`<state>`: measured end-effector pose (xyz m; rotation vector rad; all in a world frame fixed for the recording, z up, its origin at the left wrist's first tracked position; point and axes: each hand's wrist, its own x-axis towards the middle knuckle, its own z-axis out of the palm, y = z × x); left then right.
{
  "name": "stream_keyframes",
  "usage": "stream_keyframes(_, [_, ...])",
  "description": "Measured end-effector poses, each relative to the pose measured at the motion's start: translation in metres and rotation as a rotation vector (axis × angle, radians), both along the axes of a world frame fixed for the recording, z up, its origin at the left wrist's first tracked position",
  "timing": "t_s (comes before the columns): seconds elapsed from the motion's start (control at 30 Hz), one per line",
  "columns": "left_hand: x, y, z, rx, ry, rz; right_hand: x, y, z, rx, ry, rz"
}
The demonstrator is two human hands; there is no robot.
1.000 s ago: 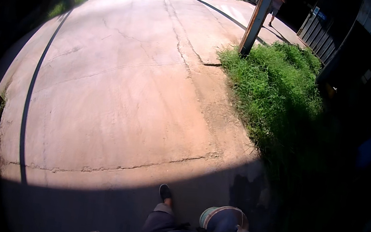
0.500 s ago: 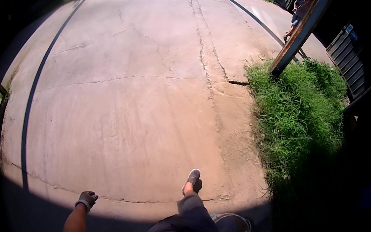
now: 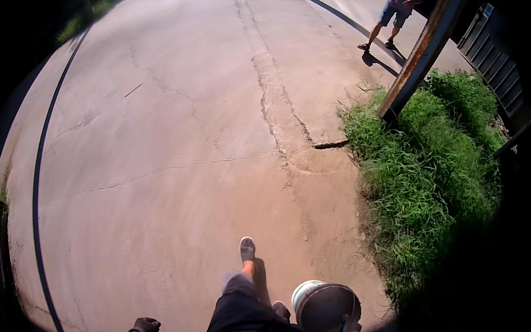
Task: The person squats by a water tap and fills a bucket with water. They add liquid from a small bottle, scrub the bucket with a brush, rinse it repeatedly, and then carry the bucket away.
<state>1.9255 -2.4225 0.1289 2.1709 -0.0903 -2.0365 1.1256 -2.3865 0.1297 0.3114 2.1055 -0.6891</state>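
I am walking on a cracked concrete path (image 3: pixel 180 139). My right hand (image 3: pixel 348 328), in a grey glove, is closed on the rim or handle of a round bucket (image 3: pixel 325 305) that hangs at my right side; its inside looks dark. My left hand (image 3: pixel 146 328), also gloved, swings at my left with the fingers curled into a fist and nothing in it. My own foot (image 3: pixel 247 249) is stepped forward between the two hands.
A strip of tall grass (image 3: pixel 422 176) borders the path on the right, with a rusty post (image 3: pixel 424 49) leaning out of it. Another person (image 3: pixel 394 12) stands far ahead beside the post. A dark hose or cable (image 3: pixel 41 153) runs along the left edge.
I have walked forward: the post and grass are closer and the other person has come into view. The bucket has come out of the shadow into sunlight, and my left hand has swung back.
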Motion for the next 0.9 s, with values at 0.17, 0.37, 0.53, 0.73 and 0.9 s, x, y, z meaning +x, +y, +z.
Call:
stream_keyframes(0.17, [-0.031, -0.130, -0.034, -0.222, -0.068, -0.465, -0.035, -0.142, -0.006, -0.031, -0.017, -0.040])
stream_keyframes(0.37, [-0.080, -0.355, 0.022, -0.123, -0.291, -0.260, -0.065, -0.293, 0.005, 0.014, -0.150, -0.051])
stream_keyframes(0.53, [-0.071, -0.529, 0.038, -0.264, -0.447, -0.258, -0.089, -0.420, -0.024, 0.010, -0.245, -0.118])
stream_keyframes(0.73, [-0.104, -0.667, 0.062, -0.160, -0.505, -0.214, -0.054, -0.629, 0.013, 0.050, -0.159, -0.090])
stream_keyframes(0.9, [-0.087, -0.723, 0.043, 0.003, -0.291, -0.103, -0.037, -0.765, -0.023, 0.051, -0.193, 0.030])
